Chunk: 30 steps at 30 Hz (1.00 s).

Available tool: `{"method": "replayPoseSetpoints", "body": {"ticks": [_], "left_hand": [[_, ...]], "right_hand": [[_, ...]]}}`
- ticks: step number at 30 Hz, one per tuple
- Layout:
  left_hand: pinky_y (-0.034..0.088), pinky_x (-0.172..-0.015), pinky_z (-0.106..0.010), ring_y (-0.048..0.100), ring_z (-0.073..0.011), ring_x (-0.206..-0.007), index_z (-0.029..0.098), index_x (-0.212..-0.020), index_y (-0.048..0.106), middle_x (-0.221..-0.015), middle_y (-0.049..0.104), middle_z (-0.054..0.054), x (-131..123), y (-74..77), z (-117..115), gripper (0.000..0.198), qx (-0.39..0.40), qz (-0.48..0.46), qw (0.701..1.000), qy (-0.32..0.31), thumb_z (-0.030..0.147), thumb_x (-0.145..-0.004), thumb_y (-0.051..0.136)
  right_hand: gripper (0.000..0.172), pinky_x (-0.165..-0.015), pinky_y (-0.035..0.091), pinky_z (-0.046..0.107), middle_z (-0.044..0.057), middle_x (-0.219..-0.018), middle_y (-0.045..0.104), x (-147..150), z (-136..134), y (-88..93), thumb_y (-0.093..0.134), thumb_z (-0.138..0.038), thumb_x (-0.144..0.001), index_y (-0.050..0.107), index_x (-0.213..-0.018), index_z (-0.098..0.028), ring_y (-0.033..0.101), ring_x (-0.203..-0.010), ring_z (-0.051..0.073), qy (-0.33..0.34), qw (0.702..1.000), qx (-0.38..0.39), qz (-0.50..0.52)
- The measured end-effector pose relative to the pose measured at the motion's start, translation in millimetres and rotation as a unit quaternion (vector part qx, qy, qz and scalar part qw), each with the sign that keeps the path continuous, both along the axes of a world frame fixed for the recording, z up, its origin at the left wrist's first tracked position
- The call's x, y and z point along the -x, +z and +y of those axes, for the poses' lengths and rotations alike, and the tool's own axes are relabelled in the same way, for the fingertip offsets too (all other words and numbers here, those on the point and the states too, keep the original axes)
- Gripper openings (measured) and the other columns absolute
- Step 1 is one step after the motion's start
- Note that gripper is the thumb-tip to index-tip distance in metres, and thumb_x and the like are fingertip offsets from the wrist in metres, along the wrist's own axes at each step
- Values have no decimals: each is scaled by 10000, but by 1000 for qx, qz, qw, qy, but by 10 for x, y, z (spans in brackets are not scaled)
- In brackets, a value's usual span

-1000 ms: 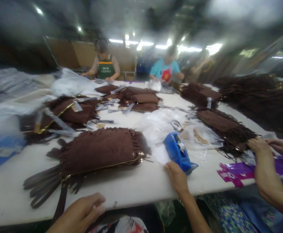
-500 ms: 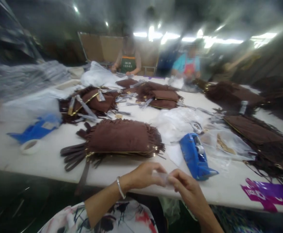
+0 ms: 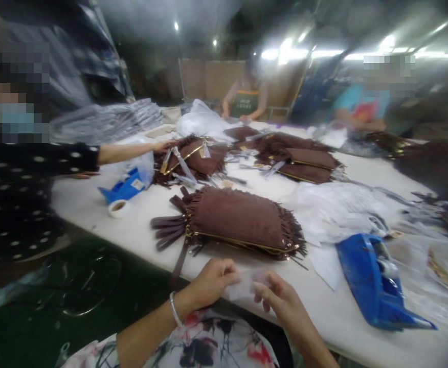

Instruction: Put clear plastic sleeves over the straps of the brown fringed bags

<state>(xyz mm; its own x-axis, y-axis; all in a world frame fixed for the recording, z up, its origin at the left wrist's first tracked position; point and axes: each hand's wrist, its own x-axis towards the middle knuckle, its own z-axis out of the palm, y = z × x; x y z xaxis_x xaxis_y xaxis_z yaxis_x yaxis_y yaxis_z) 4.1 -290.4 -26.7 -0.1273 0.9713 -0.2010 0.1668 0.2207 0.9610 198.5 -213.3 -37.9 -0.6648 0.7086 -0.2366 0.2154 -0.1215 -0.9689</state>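
My left hand (image 3: 211, 280) and my right hand (image 3: 280, 302) meet at the white table's (image 3: 93, 214) near edge. Both pinch a small clear strip (image 3: 245, 286) stretched between them; it looks like tape or thin plastic. Just beyond my hands lies a brown fringed suede bag (image 3: 236, 220) with a gold zip edge and dark straps hanging off its left end. A blue tape dispenser (image 3: 377, 283) sits on the table to the right of my right hand.
More brown fringed bags (image 3: 304, 158) lie farther back among clear plastic wrappers (image 3: 339, 204). A second blue dispenser (image 3: 126, 186) and a tape roll (image 3: 117, 208) sit at left. A person in a dotted dark sleeve (image 3: 36, 163) reaches in from the left. Two people work at the far end.
The view has swung left. One second ago my hands were apart, the right one by the blue dispenser; now they are together holding the clear strip. A person at left has come into view.
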Motion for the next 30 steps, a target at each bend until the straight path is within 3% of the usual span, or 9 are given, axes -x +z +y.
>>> {"method": "replayPoseSetpoints", "body": {"ticks": [3,9,13,17,24,30], "left_hand": [[297,-587,-241,449,-128,-639,162,-688,575,-632,501,44,95,10,-118,169,-24,59,998,10,267,-821,572],[279,-571,-244,413,-122,-617,169,-660,509,-627,460,43,302,-67,-396,322,-27,88,995,47,356,-919,467],[331,-590,-234,476,-127,-641,145,-773,585,-688,545,17,476,-130,-595,262,-11,-62,996,69,385,-874,558],[398,-642,-248,553,-146,-683,125,-859,597,-781,630,-30,602,-216,-735,287,-16,-199,972,127,339,-733,741],[311,-532,-215,437,-99,-559,142,-658,562,-595,517,34,781,-329,-967,273,-3,-113,970,216,339,-739,733],[320,-538,-218,460,-109,-561,141,-654,579,-589,550,25,899,-346,-1063,188,20,-98,964,246,268,-751,678]], "right_hand": [[343,-515,356,228,-18,-616,563,158,-97,-10,584,-496,-845,555,-717,-179,454,-530,101,-35,999,-12,-2],[392,-485,321,222,-39,-535,516,502,-212,-56,583,-543,-833,557,-685,-181,430,-490,101,-17,1000,-9,-16],[374,-519,352,222,-34,-540,536,752,-297,-59,589,-510,-839,575,-666,-179,484,-518,115,22,997,-62,-51],[328,-516,348,218,-35,-539,558,1012,-384,-40,582,-434,-855,560,-642,-185,516,-514,120,66,989,-110,-72],[290,-506,331,215,-48,-520,539,1368,-516,-113,593,-368,-841,522,-619,-196,511,-503,120,115,976,-155,-98],[207,-566,391,215,-36,-619,580,1497,-500,-89,577,-354,-852,572,-723,-192,558,-588,131,133,985,-93,-58]]}}
